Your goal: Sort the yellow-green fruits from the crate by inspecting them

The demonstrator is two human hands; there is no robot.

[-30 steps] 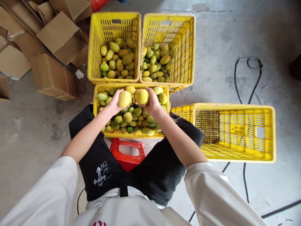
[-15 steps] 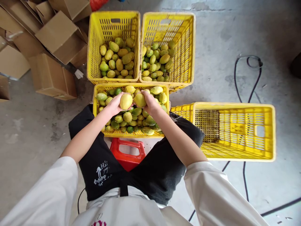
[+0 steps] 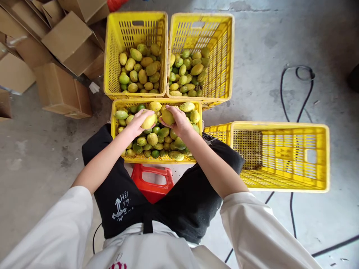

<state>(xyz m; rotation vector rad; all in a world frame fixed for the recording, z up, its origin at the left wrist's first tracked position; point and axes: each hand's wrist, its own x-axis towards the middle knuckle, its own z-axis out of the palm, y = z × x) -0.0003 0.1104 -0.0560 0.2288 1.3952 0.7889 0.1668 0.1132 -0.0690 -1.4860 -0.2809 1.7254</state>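
Observation:
My left hand (image 3: 139, 121) is closed around a yellow lemon (image 3: 148, 121), its fingers lying over the top of the fruit. Close beside it, my right hand (image 3: 178, 120) grips a greener yellow lemon (image 3: 168, 117). Both hands are above a yellow plastic crate (image 3: 157, 163) full of yellow and green lemons (image 3: 152, 139). The two held lemons are a small gap apart.
Two taller yellow crates, the left one (image 3: 108, 56) and the right one (image 3: 230, 56), hold more lemons behind. A yellow crate (image 3: 280, 125) lies at my right. Cardboard boxes (image 3: 61, 89) pile up at far left; a red stool (image 3: 153, 190) stands between my legs; black cable (image 3: 282, 89) crosses the floor.
My left hand has turned its lemon, and the fingers now cover more of its top. The right hand has rolled slightly over its own lemon. The crates stand as before.

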